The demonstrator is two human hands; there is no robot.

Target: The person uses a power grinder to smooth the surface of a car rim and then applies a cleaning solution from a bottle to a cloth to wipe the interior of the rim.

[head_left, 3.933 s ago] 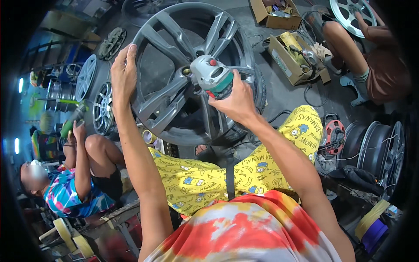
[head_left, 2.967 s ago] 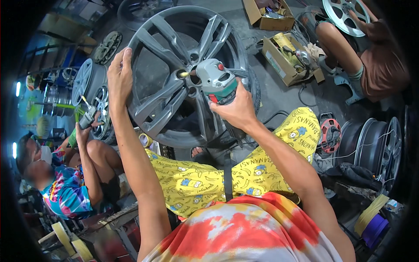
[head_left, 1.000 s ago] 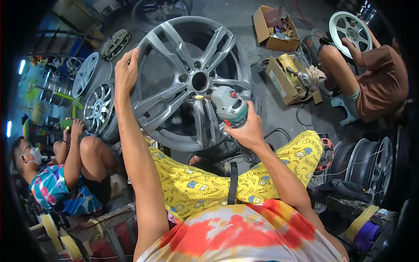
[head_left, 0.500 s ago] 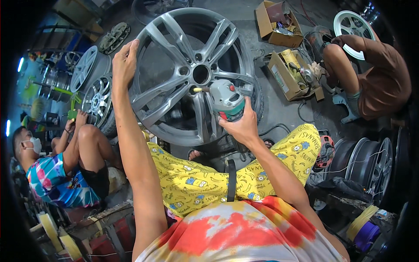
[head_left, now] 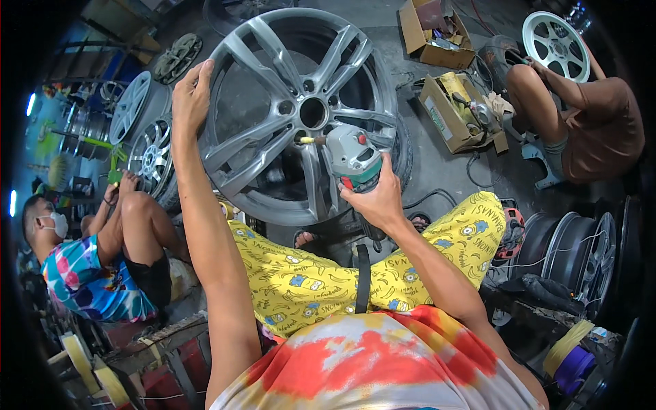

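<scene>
in the head view, the wheel rim [head_left: 295,121] is touched at its left edge by the left hand [head_left: 190,99], finger closure unclear. over the wheel rim's lower right, a power tool [head_left: 352,151] is gripped by the right hand [head_left: 377,196]; one bolt hole [head_left: 299,137] seems mid-work, what remains cannot be told.

Wheel workshop: power tool [head_left: 352,152] at big grey rim [head_left: 296,119], cluttered carton [head_left: 441,123] right of it, other rims [head_left: 152,157] left

- Your left hand [head_left: 190,101] rests against the left edge of a grey wheel [head_left: 298,109]
- Your right hand [head_left: 378,198] grips a power tool [head_left: 353,152], its yellow tip at a hub hole
- A masked co-worker [head_left: 102,277] sits at your left
</scene>
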